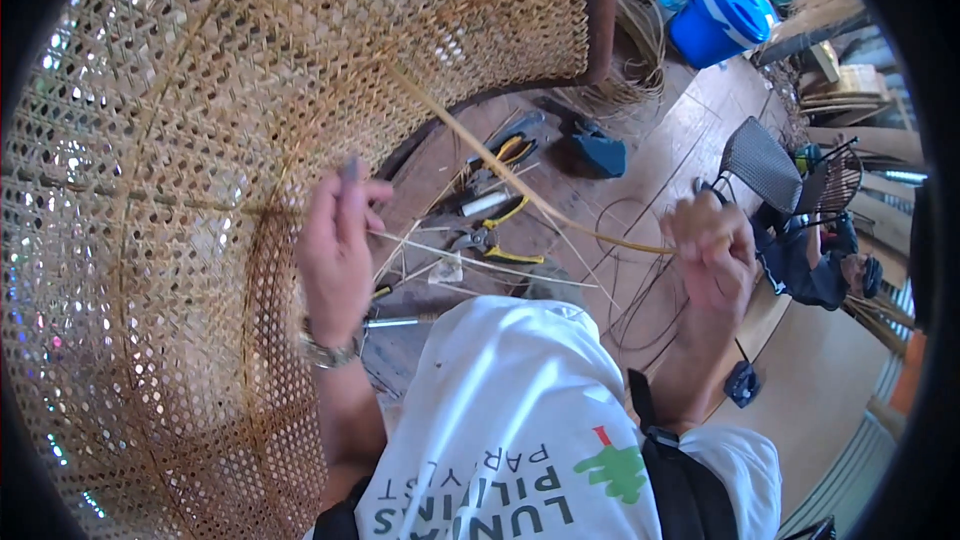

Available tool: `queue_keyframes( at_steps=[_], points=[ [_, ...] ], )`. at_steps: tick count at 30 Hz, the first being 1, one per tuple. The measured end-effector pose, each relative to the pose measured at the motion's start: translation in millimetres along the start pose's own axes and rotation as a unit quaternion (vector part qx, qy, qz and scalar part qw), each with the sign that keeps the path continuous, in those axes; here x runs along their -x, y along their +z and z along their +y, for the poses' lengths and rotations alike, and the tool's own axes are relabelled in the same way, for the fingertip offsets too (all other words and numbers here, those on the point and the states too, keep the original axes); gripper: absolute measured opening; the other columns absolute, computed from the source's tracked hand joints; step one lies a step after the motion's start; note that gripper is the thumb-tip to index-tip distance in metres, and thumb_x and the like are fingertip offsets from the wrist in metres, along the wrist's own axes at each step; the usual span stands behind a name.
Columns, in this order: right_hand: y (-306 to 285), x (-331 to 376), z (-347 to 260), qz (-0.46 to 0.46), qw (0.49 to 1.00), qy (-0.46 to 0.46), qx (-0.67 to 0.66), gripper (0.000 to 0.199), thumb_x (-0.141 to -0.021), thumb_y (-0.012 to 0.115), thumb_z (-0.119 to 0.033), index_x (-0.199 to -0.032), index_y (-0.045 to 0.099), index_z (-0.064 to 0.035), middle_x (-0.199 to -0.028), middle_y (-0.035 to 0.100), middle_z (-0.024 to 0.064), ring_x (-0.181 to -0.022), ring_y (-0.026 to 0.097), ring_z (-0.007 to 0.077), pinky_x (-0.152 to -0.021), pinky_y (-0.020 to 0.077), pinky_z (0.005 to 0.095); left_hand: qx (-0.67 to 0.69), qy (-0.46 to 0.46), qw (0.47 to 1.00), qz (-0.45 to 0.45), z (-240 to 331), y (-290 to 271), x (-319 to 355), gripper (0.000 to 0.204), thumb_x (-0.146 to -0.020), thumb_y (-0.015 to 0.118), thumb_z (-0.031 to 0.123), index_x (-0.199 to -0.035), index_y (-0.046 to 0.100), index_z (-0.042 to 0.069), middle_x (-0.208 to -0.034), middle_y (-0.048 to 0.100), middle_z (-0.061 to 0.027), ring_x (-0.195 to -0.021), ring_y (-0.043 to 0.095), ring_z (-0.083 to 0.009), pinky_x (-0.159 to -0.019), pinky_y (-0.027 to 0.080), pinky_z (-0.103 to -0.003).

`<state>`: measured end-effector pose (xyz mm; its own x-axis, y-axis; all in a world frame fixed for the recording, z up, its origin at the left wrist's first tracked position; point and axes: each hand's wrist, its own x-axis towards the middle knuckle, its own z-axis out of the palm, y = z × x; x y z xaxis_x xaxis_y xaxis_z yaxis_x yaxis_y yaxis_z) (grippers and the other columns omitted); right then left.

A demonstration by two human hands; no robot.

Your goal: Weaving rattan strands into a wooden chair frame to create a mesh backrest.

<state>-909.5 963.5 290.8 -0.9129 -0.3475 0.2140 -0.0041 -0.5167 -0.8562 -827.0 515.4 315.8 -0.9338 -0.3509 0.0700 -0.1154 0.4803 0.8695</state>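
Note:
A large curved panel of woven cane (200, 270) rises along my left side. One pale cane strip (480, 150) runs from the weave down to my right hand (712, 252), which is closed around its end. The strip bows between panel and hand. My left hand (340, 250), with a metal-banded watch (330, 352) on the wrist, is raised beside the panel, its fingers stretched and somewhat apart. A dark tip shows at one finger; blur hides whether it is a covering or a small object. The strip does not pass through this hand.
Yellow-handled cutters (490, 240), orange-and-black pliers (512, 152) and loose strips lie on the floor ahead. A dark blue object (600, 152) sits beyond them. Coiled cane (640, 50) and a blue bucket (722, 20) stand far off. Another person (825, 275) is at the right near a chair (765, 165).

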Motion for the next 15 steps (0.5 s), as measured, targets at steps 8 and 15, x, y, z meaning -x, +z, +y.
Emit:
queue_keyframes(
  at_steps=[8, 15],
  points=[
    [21, 43, 37, -0.008, 0.976, 0.123, 0.18, 0.027, -0.118, 0.091, -0.027, -0.11, 0.083, -0.0022, -0.102, 0.07, 0.0047, -0.086, 0.059, 0.0132, -0.077, 0.0453, 0.0314, -0.331, -0.186, 0.92, -0.101, -322, 39, 223, 0.029, -0.12, 0.074, 0.026, -0.137, 0.09, 0.008, -0.129, 0.089, -0.0243, -0.126, 0.081, -0.0494, -0.11, 0.064, -0.06],
    [85, 84, 59, -0.005, 0.961, 0.147, 0.234, 0.012, -0.119, 0.085, -0.007, -0.109, 0.08, -0.0031, -0.106, 0.072, 0.0035, -0.09, 0.062, 0.0103, -0.079, 0.0489, 0.0267, -0.262, -0.062, 0.962, 0.05, -318, 43, 200, 0.026, -0.119, 0.079, 0.021, -0.141, 0.086, 0.012, -0.137, 0.085, -0.0158, -0.121, 0.082, -0.0437, -0.102, 0.067, -0.056]
  ],
)
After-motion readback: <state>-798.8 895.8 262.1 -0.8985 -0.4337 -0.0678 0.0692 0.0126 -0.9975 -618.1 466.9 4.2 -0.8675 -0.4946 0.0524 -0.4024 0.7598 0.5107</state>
